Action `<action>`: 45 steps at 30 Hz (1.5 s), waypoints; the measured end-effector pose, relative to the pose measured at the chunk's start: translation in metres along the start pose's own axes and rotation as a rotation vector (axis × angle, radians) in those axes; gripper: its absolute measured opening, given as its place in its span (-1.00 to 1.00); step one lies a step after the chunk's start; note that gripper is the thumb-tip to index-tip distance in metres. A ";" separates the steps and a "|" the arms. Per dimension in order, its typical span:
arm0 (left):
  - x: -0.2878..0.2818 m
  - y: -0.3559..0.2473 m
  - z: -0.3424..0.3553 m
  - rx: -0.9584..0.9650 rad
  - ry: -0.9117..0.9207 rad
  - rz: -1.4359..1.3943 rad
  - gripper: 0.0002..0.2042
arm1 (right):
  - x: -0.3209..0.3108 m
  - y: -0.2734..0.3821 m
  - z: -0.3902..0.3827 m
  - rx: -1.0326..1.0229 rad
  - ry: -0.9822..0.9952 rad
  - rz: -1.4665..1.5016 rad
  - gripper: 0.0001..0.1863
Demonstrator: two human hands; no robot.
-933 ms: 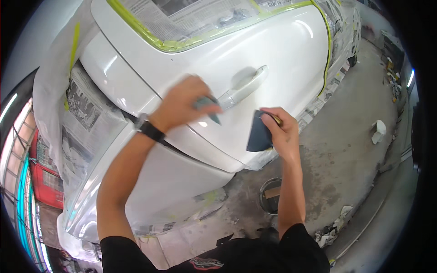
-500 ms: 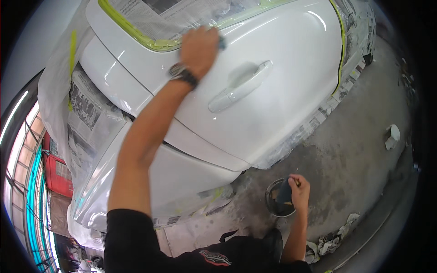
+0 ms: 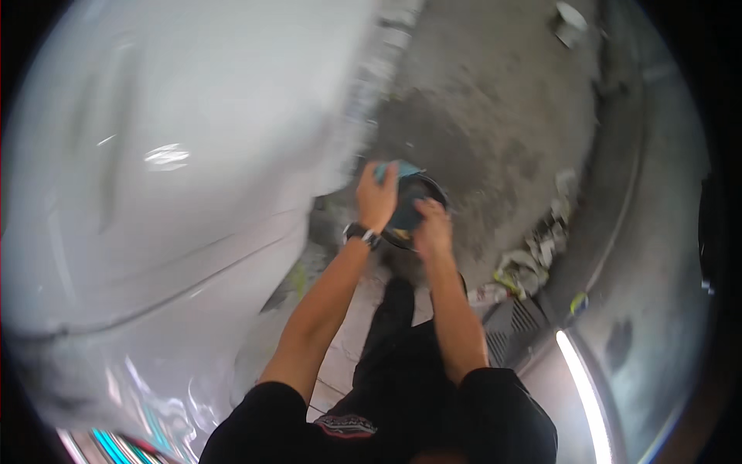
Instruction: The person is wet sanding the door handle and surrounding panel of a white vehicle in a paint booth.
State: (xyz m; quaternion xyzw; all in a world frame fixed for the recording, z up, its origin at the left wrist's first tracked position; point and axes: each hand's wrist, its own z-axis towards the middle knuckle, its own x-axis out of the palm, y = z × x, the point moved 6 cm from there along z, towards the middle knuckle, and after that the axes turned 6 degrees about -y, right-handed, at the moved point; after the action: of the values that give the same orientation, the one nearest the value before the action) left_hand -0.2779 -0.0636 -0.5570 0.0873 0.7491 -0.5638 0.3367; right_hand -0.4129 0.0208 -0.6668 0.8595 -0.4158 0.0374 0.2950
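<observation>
Both my hands are low over a round bucket (image 3: 441,192) on the floor, beside the white car. My left hand (image 3: 376,199), with a dark watch at its wrist, is closed on a thin teal pad (image 3: 403,168) at the bucket's far rim. Closed fingers of my right hand (image 3: 433,226) are at the bucket's right side, on a dark blue-grey sheet (image 3: 405,207) that looks like sandpaper. Motion blurs the fingers and the sheet's edges. Something yellowish shows low in the bucket, too blurred to name.
At the left stands the glossy white car door (image 3: 232,100), its lower edge masked with paper (image 3: 371,85). Crumpled paper (image 3: 533,259) lies along the right side of the floor, and a white scrap (image 3: 570,23) lies farther off. A dark grille (image 3: 514,329) is near my right arm.
The view has swung down and right, away from the door. My left hand has come off the door panel with the teal pad, down to the bucket beside my right hand.
</observation>
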 end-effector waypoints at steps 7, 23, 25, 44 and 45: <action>0.166 0.312 -0.088 -0.797 0.356 -0.407 -0.55 | -0.116 -0.165 0.135 -0.176 0.020 -0.659 -0.68; 0.272 0.554 -0.040 -0.733 0.451 0.166 -0.49 | -0.134 -0.303 0.338 0.016 -0.070 -1.196 -0.57; 0.299 0.493 -0.059 -0.609 0.395 0.283 -0.51 | -0.182 -0.269 0.348 -0.084 -0.126 -1.320 -0.60; -0.313 -0.244 -0.040 0.721 -0.118 0.376 -0.81 | 0.292 0.265 -0.091 -0.949 0.700 -1.881 -0.64; -0.334 -0.281 -0.044 0.868 -0.233 0.512 -0.79 | 0.316 0.291 -0.083 -0.829 0.575 -1.876 -0.68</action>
State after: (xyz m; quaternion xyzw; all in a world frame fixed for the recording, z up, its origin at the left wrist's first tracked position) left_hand -0.1857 -0.0389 -0.1289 0.3361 0.3585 -0.7280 0.4780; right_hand -0.4067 -0.2934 -0.3623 0.6276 0.5174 -0.1479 0.5626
